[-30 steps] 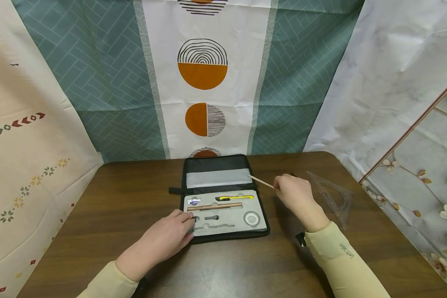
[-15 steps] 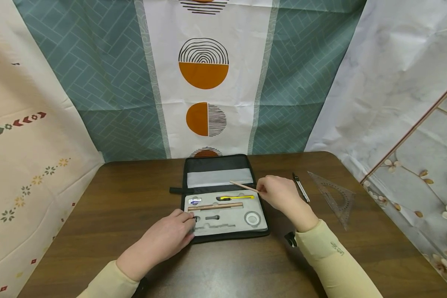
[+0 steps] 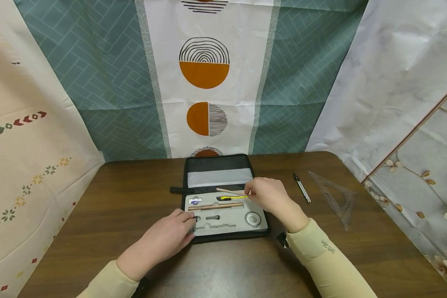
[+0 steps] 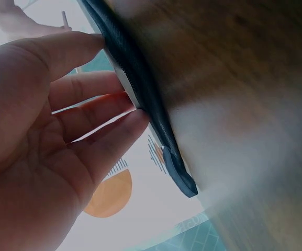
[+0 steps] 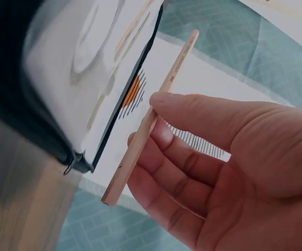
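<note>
From the head camera, a dark wooden table is filling the lower part of the scene, backed by hanging patterned cloths in teal, white and orange, with pale sheets draping both sides. An open black case is lying near the table's far edge, its grey foam tray holding a second pencil, a yellow tool, an eraser and a roll of tape. The left hand is resting with relaxed fingers against the case's near left corner. The right hand is pinching a thin wooden pencil, holding it just above the tray's upper right part. A pen and a clear set square are lying well apart to the right, near the table's right edge. Bare wood is stretching wide on the left and in front of the case.

From the left wrist camera, the left hand is showing straight fingers touching the case's zip edge, with wood grain beside it.

From the right wrist camera, the right hand is gripping the pencil between thumb and fingers, the case and its tray lying blurred just beyond.
</note>
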Motion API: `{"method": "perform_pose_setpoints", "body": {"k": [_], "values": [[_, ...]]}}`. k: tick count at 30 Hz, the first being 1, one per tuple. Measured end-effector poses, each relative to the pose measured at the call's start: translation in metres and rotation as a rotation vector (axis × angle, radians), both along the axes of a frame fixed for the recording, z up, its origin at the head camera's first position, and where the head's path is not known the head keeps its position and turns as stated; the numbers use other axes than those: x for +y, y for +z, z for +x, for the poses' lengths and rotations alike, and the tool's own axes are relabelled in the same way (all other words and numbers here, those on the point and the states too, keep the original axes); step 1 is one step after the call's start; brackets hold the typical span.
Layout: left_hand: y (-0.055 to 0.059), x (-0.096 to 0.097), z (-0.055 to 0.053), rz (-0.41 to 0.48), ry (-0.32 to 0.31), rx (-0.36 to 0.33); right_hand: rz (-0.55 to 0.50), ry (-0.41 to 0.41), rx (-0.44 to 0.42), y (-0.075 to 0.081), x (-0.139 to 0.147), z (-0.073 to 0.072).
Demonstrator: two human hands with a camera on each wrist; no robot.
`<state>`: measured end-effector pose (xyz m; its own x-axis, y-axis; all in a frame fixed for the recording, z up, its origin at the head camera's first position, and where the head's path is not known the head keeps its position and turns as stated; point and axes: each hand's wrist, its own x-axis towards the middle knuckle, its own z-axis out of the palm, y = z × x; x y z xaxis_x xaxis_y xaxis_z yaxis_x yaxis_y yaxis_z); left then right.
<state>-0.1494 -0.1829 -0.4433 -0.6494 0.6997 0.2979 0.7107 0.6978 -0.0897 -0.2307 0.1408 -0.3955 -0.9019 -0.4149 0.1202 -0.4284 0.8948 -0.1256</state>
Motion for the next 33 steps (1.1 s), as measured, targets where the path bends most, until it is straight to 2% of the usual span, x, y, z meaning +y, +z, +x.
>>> {"method": "perform_pose_setpoints", "body": {"k": [12,24,33], "values": [[-0.001,0.000,0.000,0.002,-0.003,-0.014,0.017,0.090,0.015,-0.003,-0.029,0.003],[-0.001,-0.001,-0.001,0.002,-0.001,-0.019,0.025,0.171,0.054,-0.016,-0.052,0.008],[0.002,0.000,0.001,-0.005,0.008,-0.012,0.038,0.183,0.097,-0.025,-0.059,0.005]]}}
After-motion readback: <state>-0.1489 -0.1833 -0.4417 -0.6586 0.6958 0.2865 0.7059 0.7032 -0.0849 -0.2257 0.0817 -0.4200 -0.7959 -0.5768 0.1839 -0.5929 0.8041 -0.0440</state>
